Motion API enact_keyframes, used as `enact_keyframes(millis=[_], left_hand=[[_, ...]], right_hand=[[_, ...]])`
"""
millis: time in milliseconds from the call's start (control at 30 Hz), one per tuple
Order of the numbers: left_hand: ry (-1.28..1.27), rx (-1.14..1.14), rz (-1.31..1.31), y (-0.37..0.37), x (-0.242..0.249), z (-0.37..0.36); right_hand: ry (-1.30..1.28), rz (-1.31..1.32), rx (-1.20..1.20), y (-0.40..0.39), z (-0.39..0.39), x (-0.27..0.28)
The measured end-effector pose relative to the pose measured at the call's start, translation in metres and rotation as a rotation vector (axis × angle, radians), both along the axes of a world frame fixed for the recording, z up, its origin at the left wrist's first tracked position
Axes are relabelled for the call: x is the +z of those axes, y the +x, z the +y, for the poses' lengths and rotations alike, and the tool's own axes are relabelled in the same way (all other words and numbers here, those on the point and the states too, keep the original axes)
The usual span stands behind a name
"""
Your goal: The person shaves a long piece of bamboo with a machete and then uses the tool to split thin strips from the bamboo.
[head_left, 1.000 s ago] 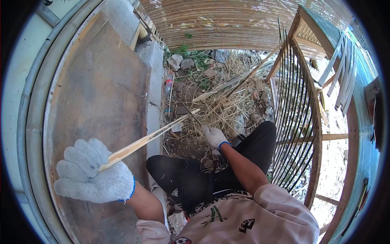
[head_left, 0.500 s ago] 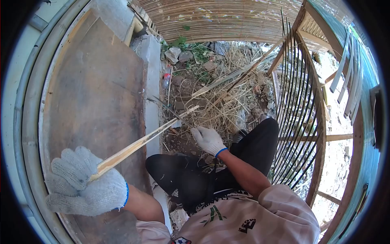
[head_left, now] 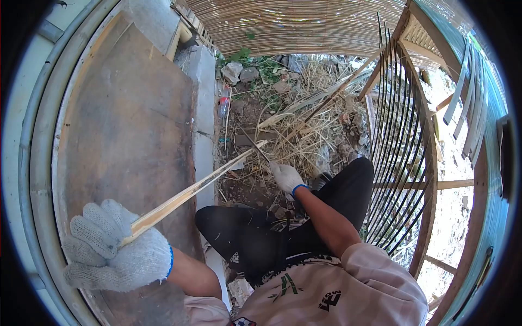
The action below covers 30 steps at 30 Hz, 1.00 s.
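My left hand [head_left: 117,244], in a white knitted work glove with a blue cuff, is closed around the near end of a split bamboo strip [head_left: 187,193]. The pale strip slants away from it over the board toward the ground, its far end split and frayed. In my right hand [head_left: 288,176], gloved the same way, is the handle end of a knife [head_left: 255,145]. The handle is hidden inside the fist. Its thin dark blade points up and left, overlapping the strip's far end in this view.
A brown wooden board [head_left: 125,125] lies at left beside a concrete ledge [head_left: 204,108]. Bamboo shavings [head_left: 304,149], longer pieces, stones and a plastic bottle [head_left: 223,104] litter the ground. Dark rods [head_left: 397,141] in a wooden frame stand at right. A bamboo screen [head_left: 293,27] closes the back.
My right hand and the knife have moved right and slightly down, away from the ledge, and the blade points more steeply. My left hand and the bamboo strip have barely shifted.
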State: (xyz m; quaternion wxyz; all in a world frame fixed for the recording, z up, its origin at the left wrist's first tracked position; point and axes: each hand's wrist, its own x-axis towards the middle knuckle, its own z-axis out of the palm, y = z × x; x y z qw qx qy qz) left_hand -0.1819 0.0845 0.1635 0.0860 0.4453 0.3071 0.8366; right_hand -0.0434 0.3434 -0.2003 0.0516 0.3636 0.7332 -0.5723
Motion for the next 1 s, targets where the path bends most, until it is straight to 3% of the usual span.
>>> enact_keyframes(millis=[67, 133, 267, 333, 367, 433, 467, 533, 567, 633, 667, 733, 867, 1000], left_hand=[[0.054, 0.051, -0.099, -0.002, 0.002, 0.004], [-0.125, -0.090, 0.216, -0.016, 0.014, 0.012], [0.014, 0.128, 0.001, 0.011, 0.015, 0.040], [0.215, 1.214, -0.487, 0.029, 0.034, 0.097], [0.215, 1.213, -0.486, 0.022, 0.025, 0.073], [0.142, 0.185, -0.206, 0.005, -0.002, 0.006], [0.143, 0.184, -0.208, 0.014, 0.012, 0.038], [0.220, 1.284, -0.514, 0.032, 0.033, 0.097], [0.218, 1.285, -0.516, 0.028, 0.025, 0.083], [0.043, 1.268, -0.200, 0.015, 0.003, 0.044], [0.041, 1.268, -0.199, 0.022, 0.014, 0.064], [0.205, 1.326, -0.458, 0.037, 0.034, 0.105], [0.171, 1.363, -0.405, 0.041, 0.034, 0.112], [0.195, 1.283, -0.437, 0.031, 0.031, 0.090]], right_hand=[[0.153, 0.040, -0.017, 0.004, -0.013, 0.013], [0.145, 0.129, -0.016, 0.007, -0.029, 0.034], [0.152, 0.194, -0.040, 0.002, -0.051, 0.067], [0.140, 0.164, -0.047, -0.002, -0.051, 0.067], [0.129, 0.130, -0.056, -0.003, -0.051, 0.066], [0.148, 0.129, -0.064, -0.002, -0.046, 0.052], [0.168, 0.131, -0.071, -0.001, -0.042, 0.042], [0.171, 0.085, -0.065, 0.002, -0.036, 0.024], [0.173, 0.041, -0.059, 0.005, -0.033, 0.018], [0.169, 0.033, -0.046, 0.013, -0.028, 0.015], [0.165, 0.028, -0.035, 0.014, -0.027, 0.019], [0.175, 0.044, -0.047, 0.015, -0.029, 0.023], [0.181, 0.067, -0.034, 0.024, -0.038, 0.034], [0.186, -0.065, -0.035, 0.019, -0.022, -0.006]])
